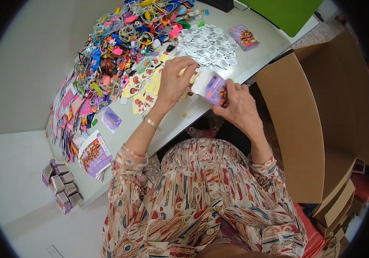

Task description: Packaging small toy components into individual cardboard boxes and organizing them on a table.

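My right hand [238,106] grips a small purple carton [213,88] with its white flap open, held over the white table's [253,53] near edge. My left hand [176,79] lies just left of the carton, fingers curled on the yellow sticker sheets [143,92] spread on the table; I cannot tell whether it pinches one. A thin bracelet circles my left wrist. Patterned sleeves cover both forearms.
A big heap of colourful rubber bands and small toys [120,43] fills the table's far left. Small white packets [208,47] lie behind the hands. Another purple carton [243,37], flat purple leaflets [94,155], stacked small boxes [61,187] on the floor, large cardboard box [318,112] at right.
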`<control>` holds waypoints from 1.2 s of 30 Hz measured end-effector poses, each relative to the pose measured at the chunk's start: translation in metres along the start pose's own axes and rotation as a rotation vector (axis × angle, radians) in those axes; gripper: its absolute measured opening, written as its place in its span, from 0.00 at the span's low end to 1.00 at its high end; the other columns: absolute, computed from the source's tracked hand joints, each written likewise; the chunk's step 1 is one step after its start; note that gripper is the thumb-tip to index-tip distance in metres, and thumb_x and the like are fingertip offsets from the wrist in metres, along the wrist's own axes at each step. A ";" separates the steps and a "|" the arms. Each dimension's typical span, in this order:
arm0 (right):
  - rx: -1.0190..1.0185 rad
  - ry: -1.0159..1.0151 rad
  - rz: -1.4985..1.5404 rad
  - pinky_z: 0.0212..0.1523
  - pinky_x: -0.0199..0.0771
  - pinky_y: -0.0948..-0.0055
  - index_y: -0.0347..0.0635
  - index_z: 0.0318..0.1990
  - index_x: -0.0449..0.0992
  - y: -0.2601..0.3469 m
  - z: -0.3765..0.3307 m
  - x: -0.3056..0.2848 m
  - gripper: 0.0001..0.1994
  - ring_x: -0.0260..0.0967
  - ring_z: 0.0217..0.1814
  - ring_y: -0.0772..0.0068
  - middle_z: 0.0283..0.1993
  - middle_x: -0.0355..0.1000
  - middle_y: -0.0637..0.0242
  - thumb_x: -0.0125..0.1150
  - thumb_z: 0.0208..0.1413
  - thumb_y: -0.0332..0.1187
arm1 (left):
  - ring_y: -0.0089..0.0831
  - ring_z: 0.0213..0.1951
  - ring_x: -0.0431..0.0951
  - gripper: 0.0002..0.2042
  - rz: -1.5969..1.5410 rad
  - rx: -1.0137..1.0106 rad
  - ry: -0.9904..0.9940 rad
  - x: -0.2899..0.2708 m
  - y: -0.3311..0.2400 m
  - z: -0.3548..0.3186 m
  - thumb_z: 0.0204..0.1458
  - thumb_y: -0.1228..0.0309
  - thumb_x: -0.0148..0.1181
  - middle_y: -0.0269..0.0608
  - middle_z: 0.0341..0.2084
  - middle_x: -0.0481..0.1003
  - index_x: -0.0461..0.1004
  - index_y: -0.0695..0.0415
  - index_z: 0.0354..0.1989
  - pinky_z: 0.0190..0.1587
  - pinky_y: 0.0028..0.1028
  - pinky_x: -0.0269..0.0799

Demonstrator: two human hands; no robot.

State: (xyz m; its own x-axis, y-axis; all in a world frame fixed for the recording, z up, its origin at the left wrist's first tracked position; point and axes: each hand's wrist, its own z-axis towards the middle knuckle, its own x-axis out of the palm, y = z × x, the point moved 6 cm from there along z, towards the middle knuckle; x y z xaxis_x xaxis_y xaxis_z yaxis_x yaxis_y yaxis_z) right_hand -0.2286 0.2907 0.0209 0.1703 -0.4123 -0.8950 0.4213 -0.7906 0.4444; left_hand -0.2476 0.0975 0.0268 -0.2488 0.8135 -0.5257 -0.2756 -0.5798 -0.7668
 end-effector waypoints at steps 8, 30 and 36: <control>0.133 -0.066 -0.012 0.43 0.69 0.55 0.34 0.48 0.65 -0.052 -0.023 -0.013 0.32 0.66 0.42 0.46 0.38 0.71 0.51 0.69 0.37 0.44 | 0.39 0.47 0.69 0.10 0.512 0.299 0.097 0.088 0.008 0.055 0.48 0.67 0.62 0.39 0.39 0.76 0.79 0.54 0.38 0.50 0.39 0.62; 0.141 -0.065 0.059 0.44 0.68 0.54 0.32 0.44 0.65 -0.064 -0.023 -0.005 0.30 0.66 0.41 0.44 0.35 0.71 0.47 0.68 0.38 0.44 | 0.25 0.25 0.71 0.12 0.168 -0.013 0.249 0.077 0.023 0.083 0.49 0.64 0.61 0.37 0.22 0.75 0.75 0.62 0.30 0.30 0.27 0.67; 0.164 -0.060 0.069 0.43 0.69 0.53 0.34 0.41 0.65 -0.067 -0.023 -0.005 0.28 0.66 0.41 0.44 0.35 0.71 0.47 0.68 0.38 0.44 | 0.17 0.25 0.68 0.08 0.016 -0.071 0.190 0.074 0.023 0.085 0.51 0.69 0.61 0.30 0.21 0.72 0.73 0.62 0.30 0.29 0.20 0.63</control>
State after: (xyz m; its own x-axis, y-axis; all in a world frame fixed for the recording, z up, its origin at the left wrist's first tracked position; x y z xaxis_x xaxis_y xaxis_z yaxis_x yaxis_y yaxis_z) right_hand -0.2370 0.3566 -0.0056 0.1382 -0.4907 -0.8603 0.2590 -0.8205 0.5096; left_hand -0.3516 0.1403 0.0015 -0.0710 0.8021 -0.5930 -0.2049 -0.5935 -0.7783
